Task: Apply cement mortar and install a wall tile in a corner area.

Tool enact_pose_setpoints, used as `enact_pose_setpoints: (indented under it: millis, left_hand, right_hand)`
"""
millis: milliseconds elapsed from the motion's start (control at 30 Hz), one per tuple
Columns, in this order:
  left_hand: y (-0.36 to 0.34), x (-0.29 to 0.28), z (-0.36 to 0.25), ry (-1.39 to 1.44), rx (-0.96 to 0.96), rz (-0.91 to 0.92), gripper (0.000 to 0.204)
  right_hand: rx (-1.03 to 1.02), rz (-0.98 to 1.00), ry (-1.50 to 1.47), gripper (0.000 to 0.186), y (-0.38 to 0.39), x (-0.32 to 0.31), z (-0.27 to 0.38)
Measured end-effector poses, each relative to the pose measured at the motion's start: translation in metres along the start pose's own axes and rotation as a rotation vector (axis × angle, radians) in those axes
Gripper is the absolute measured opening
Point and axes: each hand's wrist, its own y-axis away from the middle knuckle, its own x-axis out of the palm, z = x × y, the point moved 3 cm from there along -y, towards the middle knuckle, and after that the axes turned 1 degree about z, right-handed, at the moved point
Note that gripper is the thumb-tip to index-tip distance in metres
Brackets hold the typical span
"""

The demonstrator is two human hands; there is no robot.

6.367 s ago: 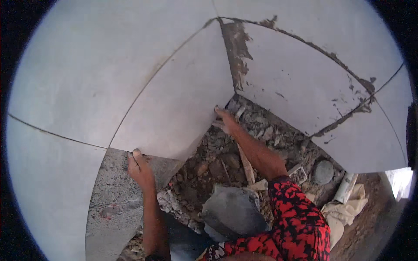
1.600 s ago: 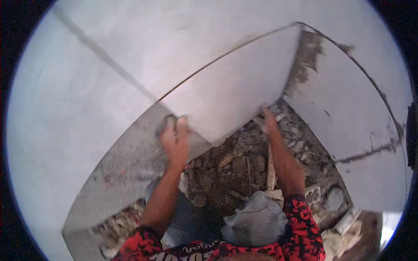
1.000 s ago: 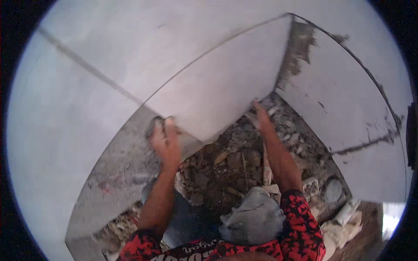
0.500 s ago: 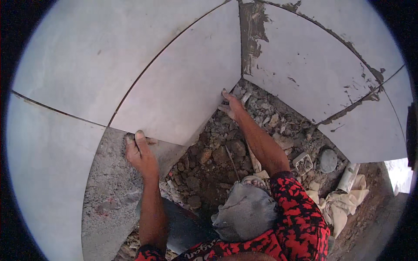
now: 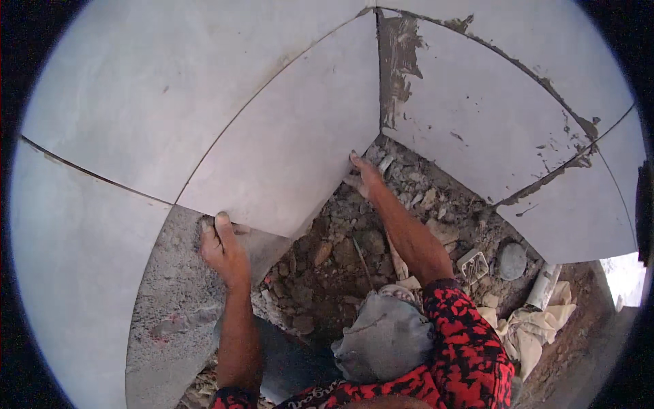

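Note:
A large pale grey wall tile [image 5: 293, 129] sits against the wall just left of the inside corner, under another tile [image 5: 170, 75]. My left hand [image 5: 223, 247] grips its edge near the lower left, thumb on the face and fingers partly hidden behind. Farther right, my right hand [image 5: 366, 175] holds the bottom edge close to the corner, with the thumb against the face and other fingers at the edge. Rough bare mortar wall [image 5: 180, 273] shows below the tile on the left.
Rubble [image 5: 340, 266] covers the ground under my arms. To the right lie a white box-like plastic piece [image 5: 472, 266], a grey round disc [image 5: 512, 261], a pipe [image 5: 543, 285] and a cream cloth sack [image 5: 538, 330]. The right wall's tile [image 5: 484, 102] has mortar smears.
The dark gap between the held tile and the one above has narrowed as the tile shifted up against it. Both hands keep their grip; the view has tilted slightly.

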Motion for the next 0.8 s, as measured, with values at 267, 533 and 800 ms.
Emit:
enact_pose_setpoints:
  millis: [267,533,800]
  left_hand:
    - [0.004,-0.001,-0.005,0.106,-0.060,-0.009,0.028]
    - [0.002,-0.003,-0.002,0.055,-0.070,0.071,0.027]
    - [0.003,-0.002,0.001,0.117,-0.028,-0.053,0.024]
  right_hand:
    - [0.001,0.083,-0.002,0.054,-0.005,0.000,-0.003]
    - [0.011,0.035,0.022,0.058,-0.013,-0.003,-0.006]
    - [-0.041,0.131,-0.050,0.056,-0.001,0.006,0.000]
